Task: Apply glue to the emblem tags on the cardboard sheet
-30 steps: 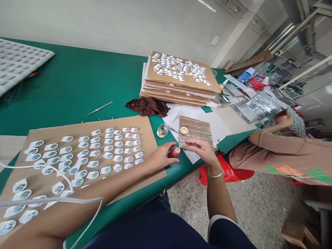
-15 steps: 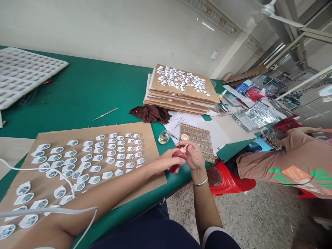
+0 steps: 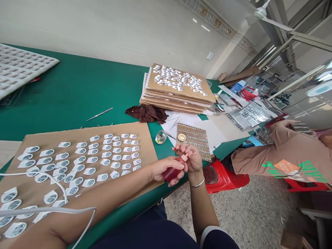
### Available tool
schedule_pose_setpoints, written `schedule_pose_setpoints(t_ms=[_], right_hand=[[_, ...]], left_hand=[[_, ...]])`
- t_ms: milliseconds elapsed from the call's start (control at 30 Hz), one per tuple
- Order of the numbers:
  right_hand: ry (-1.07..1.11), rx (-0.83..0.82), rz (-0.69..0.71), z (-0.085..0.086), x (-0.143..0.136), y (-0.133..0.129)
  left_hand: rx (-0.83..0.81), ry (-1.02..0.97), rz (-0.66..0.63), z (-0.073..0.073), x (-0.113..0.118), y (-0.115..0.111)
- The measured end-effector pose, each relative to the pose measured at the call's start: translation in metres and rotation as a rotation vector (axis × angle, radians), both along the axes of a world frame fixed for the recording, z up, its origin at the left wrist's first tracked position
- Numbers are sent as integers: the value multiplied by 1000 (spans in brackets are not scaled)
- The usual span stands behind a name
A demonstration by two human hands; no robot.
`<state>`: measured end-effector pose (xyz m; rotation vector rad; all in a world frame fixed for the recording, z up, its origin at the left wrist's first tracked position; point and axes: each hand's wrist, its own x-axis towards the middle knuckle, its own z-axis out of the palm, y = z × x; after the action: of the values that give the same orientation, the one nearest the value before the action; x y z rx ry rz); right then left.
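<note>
My left hand (image 3: 163,167) is wrapped round a small bottle of dark red liquid (image 3: 171,174), which is tilted with its top toward the upper right. At that top, the fingers of my right hand (image 3: 194,159) pinch the pale pink nozzle (image 3: 184,157). A silver bangle (image 3: 198,182) circles the right wrist. Just beyond the hands are a glass jar (image 3: 161,137), a round gold lid (image 3: 181,137) and a board with rows of small shiny pieces (image 3: 198,133). My left forearm passes over a cardboard sheet (image 3: 148,147) bearing many white tags with round silvery pieces.
Tweezers (image 3: 99,114) and a dark brown cloth (image 3: 146,113) lie on the green table (image 3: 83,83). Behind stands a stack of cardboard sheets (image 3: 176,101). A white cable (image 3: 64,210) crosses the lower left. At right, a person in a brown shirt (image 3: 275,152) sits near a red stool (image 3: 225,178).
The view has turned slightly right. Both hands stay together at the bottle; more of its red body shows below my left hand, and the right fingers have shifted slightly around the nozzle.
</note>
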<state>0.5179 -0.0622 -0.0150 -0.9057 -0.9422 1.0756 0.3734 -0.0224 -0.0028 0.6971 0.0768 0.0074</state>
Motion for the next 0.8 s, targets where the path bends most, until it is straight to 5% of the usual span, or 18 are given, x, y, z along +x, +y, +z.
schedule_pose_setpoints(t_ms=[167, 467, 800], right_hand=[[153, -3, 63, 9, -3, -11], [152, -66, -81, 2, -2, -30], [29, -151, -217, -5, -2, -31]], left_hand=[[70, 74, 11, 2, 4, -1], [622, 362, 181, 9, 12, -5], [1078, 439, 456, -11, 23, -7]])
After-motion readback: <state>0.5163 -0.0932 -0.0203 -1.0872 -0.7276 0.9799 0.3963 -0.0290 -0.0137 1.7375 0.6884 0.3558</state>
